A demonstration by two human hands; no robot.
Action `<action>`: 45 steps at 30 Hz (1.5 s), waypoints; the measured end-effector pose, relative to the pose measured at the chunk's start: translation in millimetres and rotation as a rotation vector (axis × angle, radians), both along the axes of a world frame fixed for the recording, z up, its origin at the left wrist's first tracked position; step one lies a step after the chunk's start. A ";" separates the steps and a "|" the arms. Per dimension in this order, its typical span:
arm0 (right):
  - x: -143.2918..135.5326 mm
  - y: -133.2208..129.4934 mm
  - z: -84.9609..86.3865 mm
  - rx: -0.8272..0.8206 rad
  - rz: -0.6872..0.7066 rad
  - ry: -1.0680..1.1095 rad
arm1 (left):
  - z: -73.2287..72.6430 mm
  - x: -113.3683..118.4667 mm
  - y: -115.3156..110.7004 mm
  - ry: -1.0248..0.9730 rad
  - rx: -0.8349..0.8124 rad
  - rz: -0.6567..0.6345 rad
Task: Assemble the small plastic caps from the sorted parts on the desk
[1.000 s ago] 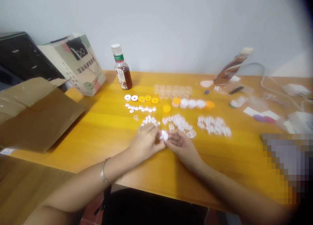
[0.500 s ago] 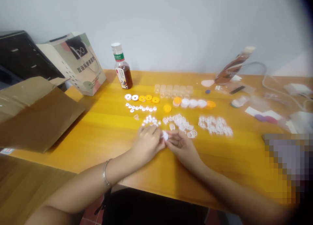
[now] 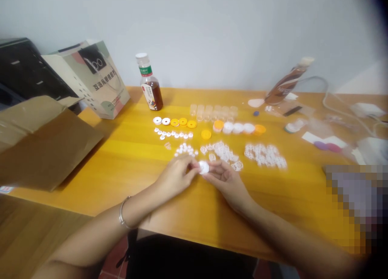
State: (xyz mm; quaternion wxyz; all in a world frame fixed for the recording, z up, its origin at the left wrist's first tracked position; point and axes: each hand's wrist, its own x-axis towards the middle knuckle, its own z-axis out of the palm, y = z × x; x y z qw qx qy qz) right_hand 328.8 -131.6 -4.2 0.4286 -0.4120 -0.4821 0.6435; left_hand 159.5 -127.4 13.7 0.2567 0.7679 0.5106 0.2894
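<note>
Between my two hands is a small round white plastic piece (image 3: pixel 204 167), held just above the table's near half. My left hand (image 3: pixel 177 172) pinches its left edge with thumb and forefinger. On the other side my right hand (image 3: pixel 228 182) grips it between thumb and fingertips. Beyond the hands lie a cluster of small white pieces (image 3: pixel 185 150), a pile of clear patterned discs (image 3: pixel 224 151) and a second such pile (image 3: pixel 265 155). Farther back are a row of white and yellow rings (image 3: pixel 175 123), small white caps (image 3: pixel 172 134) and a lone yellow disc (image 3: pixel 206 134).
Clear cups (image 3: pixel 214 112) stand behind a row of orange and white lids (image 3: pixel 239 127). A tea bottle (image 3: pixel 150 89) and a paper bag (image 3: pixel 104 81) are at the back left, an open cardboard box (image 3: pixel 45 141) nearer. At right are a tilted brown bottle (image 3: pixel 286 83) and loose packaging.
My left hand has shifted slightly left and turned, uncovering more of the white piece's face. My right hand still grips it. The view has drifted a little.
</note>
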 end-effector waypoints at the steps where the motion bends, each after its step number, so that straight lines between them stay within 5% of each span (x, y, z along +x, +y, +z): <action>1: 0.0 -0.2 0.2 -0.002 0.001 0.006 | -0.3 0.0 0.1 -0.005 -0.002 0.001; 13: 0.1 -0.6 0.7 0.002 -0.013 0.015 | -3.7 2.7 -1.5 -0.066 0.017 0.024; 32: 4.5 1.9 1.6 -0.055 0.040 0.009 | -8.7 2.0 6.8 -0.512 -0.328 -0.083; 45: 5.9 2.3 3.7 -0.070 0.059 0.013 | -8.0 3.0 8.1 -0.628 -0.460 -0.025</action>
